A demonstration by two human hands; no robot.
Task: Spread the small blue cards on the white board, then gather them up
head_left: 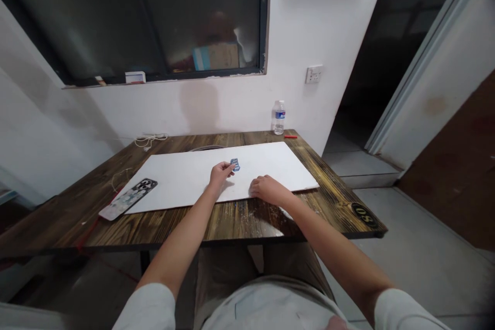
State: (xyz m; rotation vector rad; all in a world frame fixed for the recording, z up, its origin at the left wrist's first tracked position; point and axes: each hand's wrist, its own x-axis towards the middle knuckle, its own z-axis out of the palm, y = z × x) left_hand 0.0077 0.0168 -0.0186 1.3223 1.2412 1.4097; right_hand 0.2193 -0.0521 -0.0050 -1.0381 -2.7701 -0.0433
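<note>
My left hand (220,174) pinches a small, flat blue piece with pale markings (235,164) between thumb and fingers, just above a white board (185,175). What kind of thing the piece is, I cannot make out. Near the board's front edge, my right hand (266,189) rests with its fingers curled down and together. Whatever might be under those fingers is hidden. The two hands are apart, the right one closer to me.
The board lies on a dark wooden table (232,221). A phone in a patterned case (129,198) overlaps its left end. Towards the wall are a white cable (149,139), a water bottle (279,118) and a red stick-like object (291,136).
</note>
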